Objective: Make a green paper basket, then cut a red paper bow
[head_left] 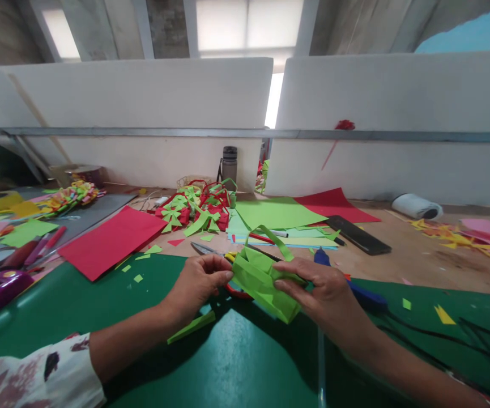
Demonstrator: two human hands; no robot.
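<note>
A small light-green folded paper basket [261, 280] with a looped strip handle is held above the dark green mat [100, 306]. My left hand [200, 280] pinches its left edge with closed fingers. My right hand [319, 289] grips its right side, thumb on top. Scissors [211, 250] with a red handle lie on the mat just behind and under the basket. A loose green paper strip [191, 327] lies below my left hand.
A red sheet [111, 241] lies at left, with a pile of red and green paper bows and baskets [197, 209] behind. Green and red sheets [276, 214], a black phone [359, 235], a bottle [229, 164], a blue glue gun [357, 289] and a white roll [417, 207] sit farther back.
</note>
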